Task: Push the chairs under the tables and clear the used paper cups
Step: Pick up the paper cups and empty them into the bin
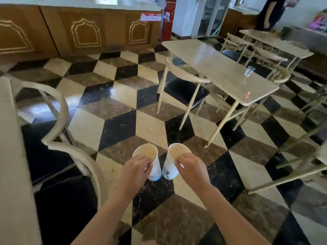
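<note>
L hand [134,168] pinches one paper cup [148,160] by the rim, R hand [190,167] another [174,160], both over floor. Left: clear cup [249,70] near table's [212,64] far-side edge; chair [184,89] seems partly out.

Both forearms are bare up to the bottom edge of the view, no sleeves showing. The left hand [134,169] and right hand [192,167] wear nothing.
</note>
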